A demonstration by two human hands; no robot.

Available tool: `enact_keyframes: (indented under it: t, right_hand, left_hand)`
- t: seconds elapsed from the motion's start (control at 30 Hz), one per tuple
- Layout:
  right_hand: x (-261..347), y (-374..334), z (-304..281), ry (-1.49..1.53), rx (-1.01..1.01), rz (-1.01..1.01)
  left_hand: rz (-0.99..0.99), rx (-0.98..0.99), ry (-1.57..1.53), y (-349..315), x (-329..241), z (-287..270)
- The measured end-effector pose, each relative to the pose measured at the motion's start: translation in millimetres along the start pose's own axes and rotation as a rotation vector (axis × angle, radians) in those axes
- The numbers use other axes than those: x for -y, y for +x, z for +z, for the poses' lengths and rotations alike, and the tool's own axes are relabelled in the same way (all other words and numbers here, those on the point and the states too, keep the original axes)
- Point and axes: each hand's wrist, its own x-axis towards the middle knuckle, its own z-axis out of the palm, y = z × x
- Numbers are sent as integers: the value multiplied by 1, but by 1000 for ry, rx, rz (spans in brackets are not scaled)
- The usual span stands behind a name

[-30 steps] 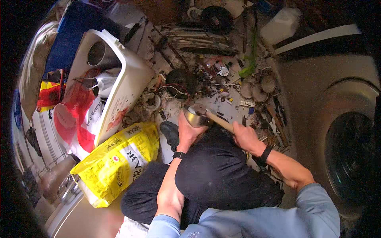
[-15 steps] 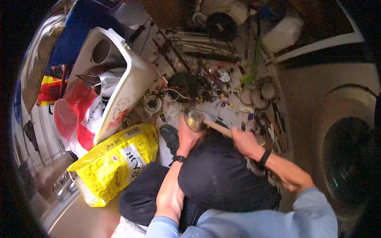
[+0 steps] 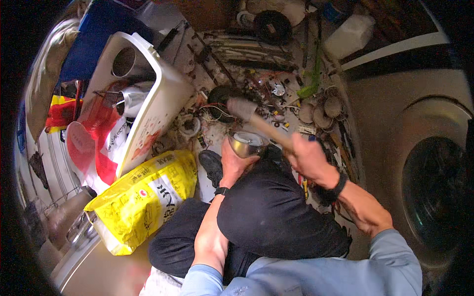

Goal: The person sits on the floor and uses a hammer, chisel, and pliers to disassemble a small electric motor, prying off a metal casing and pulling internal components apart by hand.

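My left hand (image 3: 234, 165) is wrapped round a short, gold-coloured metal cylinder (image 3: 243, 147) with a shiny round top, held beside my bent knee. My right hand (image 3: 312, 161) grips the wooden handle of a hammer (image 3: 267, 127). The hammer is lifted above the cylinder and apart from it, its head blurred by motion and pointing toward the far left. Whether the cylinder is hollow I cannot make out.
A yellow printed bag (image 3: 148, 200) leans by my left leg, below a tipped white plastic bin (image 3: 170, 96) with red and white bags inside. Small parts, wires and rods litter the floor ahead. A front-loading washing machine (image 3: 382, 133) stands at the right.
The hammer has risen off the top of the cylinder, and its head has swung up and away. My right hand has moved slightly up and right. The left hand keeps its hold.
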Motion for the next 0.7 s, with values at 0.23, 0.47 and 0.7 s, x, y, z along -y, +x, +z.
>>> enact_keyframes:
  t: [0.23,0.47,0.7]
  right_hand:
    - [-11,-22,8,128,93,162]
    - [-30,-23,31,-72,182,94]
    - [-26,-26,24,-115,232,120]
  left_hand:
    - [-4,18,-24,-7,-12,10]
    - [-88,55,-107,10,2,-1]
    - [37,20,-71,2,1,3]
